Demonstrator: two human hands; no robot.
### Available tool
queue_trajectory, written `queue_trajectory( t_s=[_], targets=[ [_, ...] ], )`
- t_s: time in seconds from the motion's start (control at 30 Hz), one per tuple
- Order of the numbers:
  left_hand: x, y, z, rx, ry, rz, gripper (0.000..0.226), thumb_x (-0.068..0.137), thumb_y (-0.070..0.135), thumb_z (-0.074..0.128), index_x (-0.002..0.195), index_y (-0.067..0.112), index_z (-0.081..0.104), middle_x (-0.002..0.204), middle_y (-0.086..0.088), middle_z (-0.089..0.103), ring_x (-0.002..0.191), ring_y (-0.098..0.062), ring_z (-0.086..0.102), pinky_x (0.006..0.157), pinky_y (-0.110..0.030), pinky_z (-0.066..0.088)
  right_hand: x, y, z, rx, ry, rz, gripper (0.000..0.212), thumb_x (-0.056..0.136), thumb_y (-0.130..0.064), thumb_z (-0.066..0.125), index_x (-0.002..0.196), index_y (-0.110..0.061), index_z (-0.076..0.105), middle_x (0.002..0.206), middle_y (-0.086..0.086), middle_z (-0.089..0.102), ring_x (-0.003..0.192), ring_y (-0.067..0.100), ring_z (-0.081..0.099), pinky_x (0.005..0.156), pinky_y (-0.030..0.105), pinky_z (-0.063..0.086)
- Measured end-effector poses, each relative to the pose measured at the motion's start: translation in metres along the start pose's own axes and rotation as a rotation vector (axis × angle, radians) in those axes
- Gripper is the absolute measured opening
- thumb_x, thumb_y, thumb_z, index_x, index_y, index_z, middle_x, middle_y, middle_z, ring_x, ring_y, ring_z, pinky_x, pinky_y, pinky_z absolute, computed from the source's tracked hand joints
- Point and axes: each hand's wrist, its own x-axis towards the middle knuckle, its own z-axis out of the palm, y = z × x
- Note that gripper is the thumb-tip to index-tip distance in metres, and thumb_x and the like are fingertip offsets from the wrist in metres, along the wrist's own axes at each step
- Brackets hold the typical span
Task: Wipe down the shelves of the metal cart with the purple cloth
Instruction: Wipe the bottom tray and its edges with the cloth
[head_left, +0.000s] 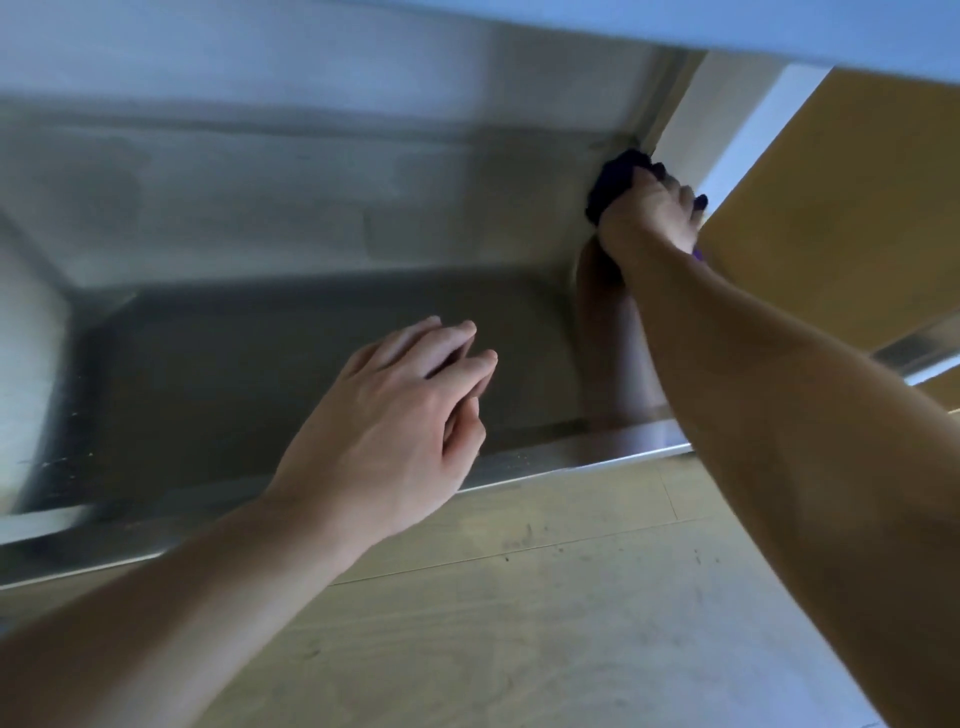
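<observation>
The metal cart's lower shelf (249, 364) fills the middle of the view, a dull steel tray with a raised front rim. My right hand (652, 210) reaches to the shelf's far right corner and grips the bunched purple cloth (615, 179) against the metal there. Most of the cloth is hidden behind the fingers. My left hand (400, 421) hovers over the shelf's front rim, fingers straight and relaxed, holding nothing.
The underside of the shelf above (519, 31) runs across the top of the view. A white cart post (691, 130) stands by the right hand. A wooden floor (519, 597) lies below, and a yellow-brown surface (841, 197) is at the right.
</observation>
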Motion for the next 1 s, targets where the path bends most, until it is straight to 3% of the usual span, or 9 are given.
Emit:
queue_trajectory(
  t_s=[0.23, 0.3, 0.4, 0.43, 0.5, 0.57, 0.67, 0.83, 1.0],
  targets=[
    [-0.003, 0.002, 0.000, 0.008, 0.020, 0.006, 0.043, 0.095, 0.032, 0.037, 0.133, 0.026, 0.055, 0.143, 0.006, 0.049, 0.135, -0.017, 0.041, 0.107, -0.034, 0.035, -0.060, -0.115, 0.015, 0.278, -0.307, -0.882, 0.041, 0.098, -0.017, 0.041, 0.138, -0.020, 0.053, 0.145, 0.003, 0.049, 0.132, 0.021, 0.045, 0.107, 0.024, 0.032],
    [-0.003, 0.002, 0.001, -0.002, 0.021, 0.013, 0.043, 0.095, 0.032, 0.037, 0.133, 0.027, 0.055, 0.143, 0.007, 0.048, 0.136, -0.016, 0.039, 0.108, -0.033, 0.034, -0.053, -0.103, 0.016, 0.265, -0.234, -0.842, 0.043, 0.094, -0.026, 0.039, 0.133, -0.026, 0.057, 0.139, 0.002, 0.056, 0.125, 0.023, 0.054, 0.103, 0.027, 0.041],
    [-0.001, 0.002, 0.001, -0.024, 0.017, 0.008, 0.044, 0.094, 0.033, 0.037, 0.135, 0.028, 0.055, 0.145, 0.007, 0.047, 0.138, -0.015, 0.037, 0.111, -0.032, 0.030, -0.023, -0.044, 0.005, 0.274, -0.089, -0.405, 0.041, 0.096, -0.029, 0.039, 0.133, -0.026, 0.057, 0.131, 0.003, 0.061, 0.119, 0.023, 0.057, 0.083, 0.009, 0.042],
    [-0.001, 0.003, 0.002, -0.024, 0.017, 0.008, 0.045, 0.095, 0.033, 0.037, 0.135, 0.028, 0.055, 0.146, 0.007, 0.046, 0.138, -0.014, 0.037, 0.111, -0.032, 0.030, -0.011, -0.020, -0.002, 0.247, -0.057, -0.255, 0.042, 0.096, -0.027, 0.039, 0.135, -0.025, 0.055, 0.134, 0.005, 0.058, 0.124, 0.025, 0.053, 0.088, 0.009, 0.041],
    [-0.001, 0.005, 0.003, -0.023, 0.012, 0.010, 0.045, 0.095, 0.033, 0.037, 0.136, 0.028, 0.054, 0.147, 0.007, 0.045, 0.139, -0.014, 0.036, 0.112, -0.032, 0.030, -0.003, 0.017, -0.015, 0.103, 0.000, -0.085, 0.048, 0.093, -0.020, 0.037, 0.139, -0.023, 0.048, 0.142, 0.010, 0.049, 0.132, 0.031, 0.041, 0.112, 0.031, 0.033],
    [-0.002, 0.006, 0.002, -0.024, 0.009, 0.010, 0.045, 0.095, 0.033, 0.037, 0.135, 0.028, 0.055, 0.147, 0.006, 0.046, 0.139, -0.014, 0.036, 0.113, -0.032, 0.030, -0.002, 0.023, -0.014, 0.003, 0.020, -0.054, 0.054, 0.089, -0.016, 0.037, 0.142, -0.024, 0.044, 0.146, 0.011, 0.042, 0.137, 0.032, 0.032, 0.117, 0.045, 0.023],
    [0.000, 0.005, 0.001, -0.025, 0.023, 0.011, 0.044, 0.094, 0.032, 0.038, 0.133, 0.026, 0.057, 0.145, 0.005, 0.048, 0.138, -0.015, 0.038, 0.112, -0.033, 0.032, -0.019, -0.018, 0.000, 0.030, -0.003, -0.211, 0.049, 0.093, -0.021, 0.039, 0.141, -0.027, 0.046, 0.148, 0.009, 0.040, 0.137, 0.033, 0.034, 0.114, 0.046, 0.026],
    [0.000, 0.003, 0.001, -0.003, 0.034, 0.012, 0.044, 0.093, 0.030, 0.038, 0.132, 0.025, 0.056, 0.141, 0.006, 0.050, 0.133, -0.015, 0.042, 0.105, -0.032, 0.035, -0.087, -0.117, 0.015, 0.301, -0.280, -0.921, 0.040, 0.099, -0.017, 0.042, 0.138, -0.013, 0.053, 0.142, 0.012, 0.051, 0.129, 0.028, 0.048, 0.106, 0.035, 0.037],
    [-0.001, 0.004, 0.003, -0.040, 0.047, 0.002, 0.047, 0.092, 0.029, 0.034, 0.133, 0.026, 0.056, 0.143, 0.006, 0.049, 0.135, -0.016, 0.041, 0.108, -0.034, 0.034, -0.079, -0.077, 0.015, 0.248, -0.173, -0.800, 0.047, 0.092, -0.030, 0.038, 0.135, -0.026, 0.056, 0.140, 0.006, 0.054, 0.126, 0.027, 0.051, 0.106, 0.036, 0.039]
  ],
)
